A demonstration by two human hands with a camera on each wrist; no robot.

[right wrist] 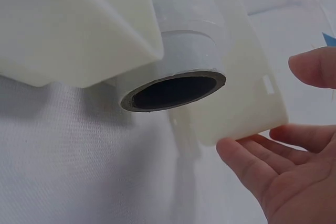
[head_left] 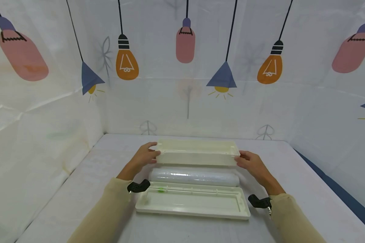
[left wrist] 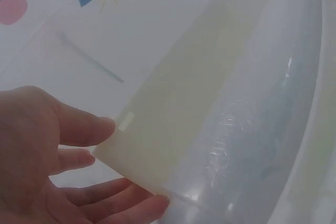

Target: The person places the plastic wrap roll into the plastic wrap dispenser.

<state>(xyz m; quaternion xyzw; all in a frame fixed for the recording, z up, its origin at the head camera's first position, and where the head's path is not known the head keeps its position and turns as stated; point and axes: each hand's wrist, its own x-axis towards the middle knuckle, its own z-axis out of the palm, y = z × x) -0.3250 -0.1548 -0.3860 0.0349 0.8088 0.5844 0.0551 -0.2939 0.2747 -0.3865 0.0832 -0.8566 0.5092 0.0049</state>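
Left hand [head_left: 144, 156]: at left end of tray half [head_left: 197, 152]; thumb over the end, fingers [left wrist: 126, 203] under the lower edge, loosely extended. Contact looked light, not a firm clamp.
Right hand [head_left: 251, 162]: at right end of same tray half; fingers [right wrist: 247, 163] under the corner, thumb above and apart from the plastic. Relaxed, nearly open.
Tray half: cream plastic, long rectangular trough, raised rim, standing tilted behind the roll, approx. mid-table toward far edge.
Lid half [head_left: 193, 200]: matching cream shell, lay flat toward near edge of table [head_left: 79, 189]; thin slider rail w/ small green tab [head_left: 161, 190] along its far side.
Film roll [head_left: 194, 177]: clear cling film, glossy, slightly crinkled, cylindrical; lay between the two halves. Cardboard core [right wrist: 173, 90] hollow, dark inside, visible at right end.
Table: white woven cloth cover, fine grain texture.
Technique (judgement): support both ends evenly, keep tray level w/ roll axis; uneven lift would likely twist the thin plastic or push the roll off line. Fingertips under the edge, thumbs on top, slow move.
Backdrop: white sheet printed w/ lamps and bulbs.
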